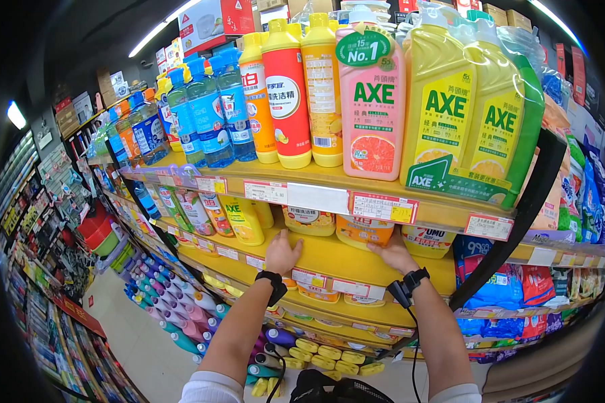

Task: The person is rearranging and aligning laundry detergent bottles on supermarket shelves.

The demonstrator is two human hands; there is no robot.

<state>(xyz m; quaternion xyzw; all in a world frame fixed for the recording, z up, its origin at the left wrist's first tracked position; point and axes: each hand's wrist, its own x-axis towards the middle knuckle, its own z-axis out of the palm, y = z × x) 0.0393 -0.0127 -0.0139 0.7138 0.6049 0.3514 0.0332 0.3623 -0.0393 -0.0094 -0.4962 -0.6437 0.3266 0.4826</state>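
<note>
- Left hand (281,253): lies palm down on the yellow shelf board (329,260), fingers stretched out and close together, thumb out to the side. It holds nothing. The fingertips point at a yellow pack (308,221) standing just behind them. Whether they touch it cannot be told.
- Right hand (394,253): also palm down on the same board, fingers extended and slightly spread, not curled round anything. The fingertips reach the lower edge of an orange pack (364,232) and appear to touch it.
- Orange pack: stands at the back of the yellow shelf board, between the yellow pack and a white pack (426,240). Its top is hidden by the shelf above.
- Wristbands: a black band (273,281) on the left wrist and a black band (411,282) on the right, the latter with a thin cable hanging down.
- Upper shelf (316,183): its front edge carries a row of price tags (384,207), directly above both hands.
- On the upper shelf: a pink bottle (372,101) marked AXE, yellow bottles (445,107) to its right, a red bottle (286,94) and blue bottles (209,114) to its left.
- Lower left: rows of purple and pink bottles (165,295) near the floor.
</note>
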